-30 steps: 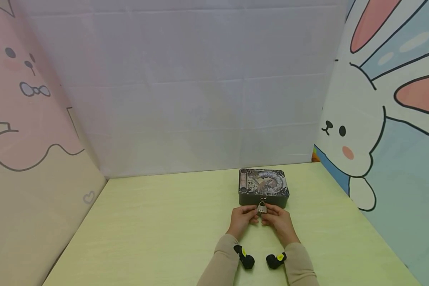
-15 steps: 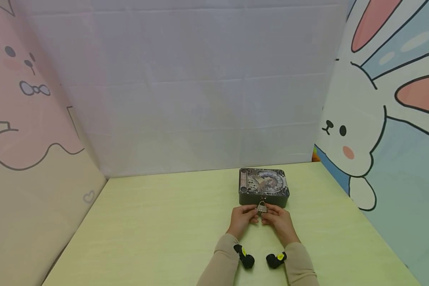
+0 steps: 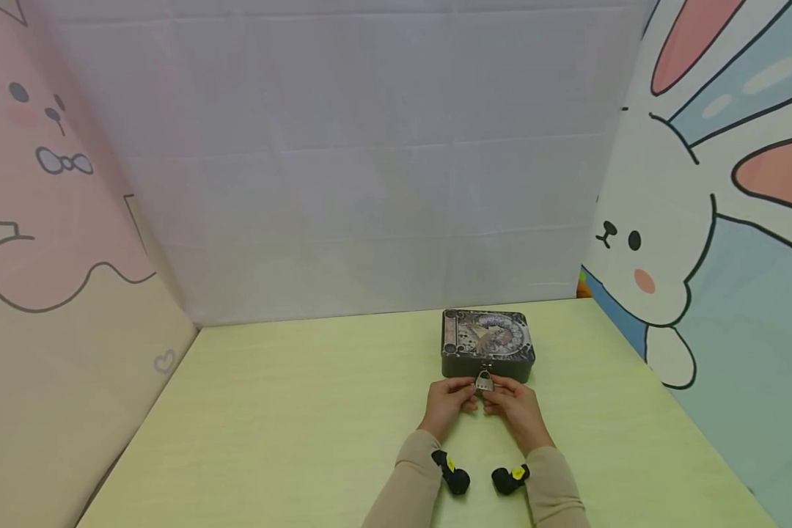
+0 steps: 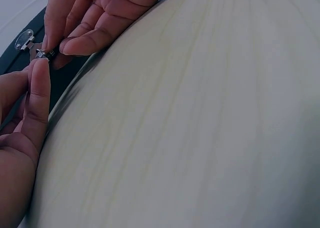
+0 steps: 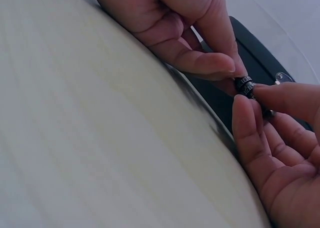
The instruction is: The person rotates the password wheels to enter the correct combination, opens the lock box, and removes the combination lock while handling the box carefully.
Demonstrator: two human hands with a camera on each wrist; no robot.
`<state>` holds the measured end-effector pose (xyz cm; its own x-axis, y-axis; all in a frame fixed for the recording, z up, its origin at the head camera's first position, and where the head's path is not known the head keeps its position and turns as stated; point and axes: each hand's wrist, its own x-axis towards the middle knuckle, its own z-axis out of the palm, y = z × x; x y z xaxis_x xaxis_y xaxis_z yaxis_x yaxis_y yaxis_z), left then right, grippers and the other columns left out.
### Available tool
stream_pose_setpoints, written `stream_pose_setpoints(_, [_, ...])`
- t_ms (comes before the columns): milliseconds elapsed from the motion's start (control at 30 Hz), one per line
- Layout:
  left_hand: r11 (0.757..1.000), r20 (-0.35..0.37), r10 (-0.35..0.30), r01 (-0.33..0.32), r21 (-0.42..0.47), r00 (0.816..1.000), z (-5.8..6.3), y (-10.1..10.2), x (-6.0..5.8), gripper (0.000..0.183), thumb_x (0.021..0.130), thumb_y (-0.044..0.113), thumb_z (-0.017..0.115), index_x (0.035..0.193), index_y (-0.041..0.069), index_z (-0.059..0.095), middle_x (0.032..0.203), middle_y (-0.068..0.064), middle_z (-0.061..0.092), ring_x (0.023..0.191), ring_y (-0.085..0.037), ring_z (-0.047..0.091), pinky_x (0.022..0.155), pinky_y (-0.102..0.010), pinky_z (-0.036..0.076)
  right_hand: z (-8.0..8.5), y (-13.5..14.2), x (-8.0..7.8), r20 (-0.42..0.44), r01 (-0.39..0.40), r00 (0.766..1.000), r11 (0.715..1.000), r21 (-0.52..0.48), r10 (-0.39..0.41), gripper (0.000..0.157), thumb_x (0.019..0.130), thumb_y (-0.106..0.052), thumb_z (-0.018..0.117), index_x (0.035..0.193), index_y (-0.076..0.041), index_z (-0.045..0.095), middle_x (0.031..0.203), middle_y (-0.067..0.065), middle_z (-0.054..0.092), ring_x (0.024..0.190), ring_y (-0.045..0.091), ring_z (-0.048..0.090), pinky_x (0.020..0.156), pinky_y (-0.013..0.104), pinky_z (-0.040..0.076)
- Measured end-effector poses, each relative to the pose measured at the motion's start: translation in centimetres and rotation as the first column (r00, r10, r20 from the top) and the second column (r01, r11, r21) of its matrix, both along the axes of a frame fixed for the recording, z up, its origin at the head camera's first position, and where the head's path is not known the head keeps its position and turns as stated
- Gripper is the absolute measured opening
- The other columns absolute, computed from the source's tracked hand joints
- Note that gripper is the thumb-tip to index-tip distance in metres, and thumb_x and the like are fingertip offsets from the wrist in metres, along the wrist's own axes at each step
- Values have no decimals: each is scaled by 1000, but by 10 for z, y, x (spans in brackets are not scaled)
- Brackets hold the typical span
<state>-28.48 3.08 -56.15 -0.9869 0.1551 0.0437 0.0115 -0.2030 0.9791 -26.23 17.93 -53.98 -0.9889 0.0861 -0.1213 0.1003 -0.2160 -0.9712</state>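
A small silver combination padlock hangs at the front clasp of a dark tin box with a printed lid. My left hand pinches the padlock from the left, and my right hand pinches it from the other side. Close up in the right wrist view, black number dials show between the fingertips of both hands. Fingers cover most of the lock body there. In the left wrist view, the metal clasp shows on the box's front beside the padlock.
The box stands near the back right of a pale yellow-green table. Behind it rises a white backdrop. Printed panels flank the table, a rabbit panel on the right and a pink one on the left.
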Motion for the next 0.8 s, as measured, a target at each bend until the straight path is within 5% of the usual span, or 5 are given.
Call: stream_pose_setpoints(800, [1000,-11,-3,3,-6,1000,-2,0,-1,21,92,-8,64,112,-17,67,83,-19,71,64,-9,65,62,-27,62,-1,1,2,-6,3,1000,1000,-4,-3,45,94,11,57,137,18,45,81,5,71,61,11,63,59,24,59])
